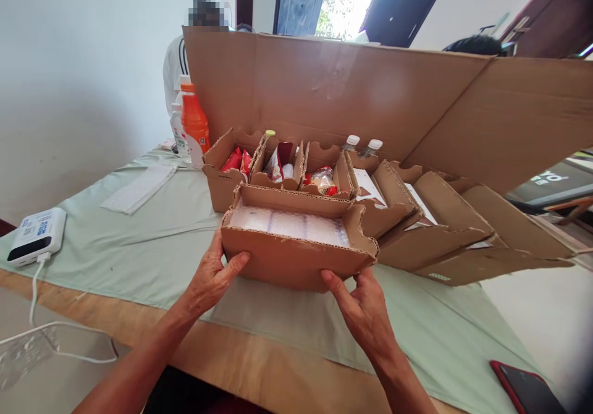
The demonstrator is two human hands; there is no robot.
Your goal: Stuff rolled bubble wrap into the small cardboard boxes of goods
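Note:
Both my hands hold an open-topped cardboard box (287, 256) over the front of the table, in the middle of the head view. My left hand (217, 273) grips its left end, thumb on the front wall. At the lower right corner my right hand (359, 296) is closed on it, thumb in front and fingers partly hidden underneath. Bubble wrap (287, 223) lies inside this box. Just behind it stand similar cardboard bins: one with red packets (238, 160), one with a dark red and white package (280, 165), one with a clear-and-red snack packet (323, 181).
More cardboard bins (445, 216) lean in a row to the right. A tall cardboard panel (324, 86) stands behind them. An orange bottle (194, 120) is at the back left, a white power bank (37, 236) at left, a phone (528, 388) at lower right. People sit beyond the panel.

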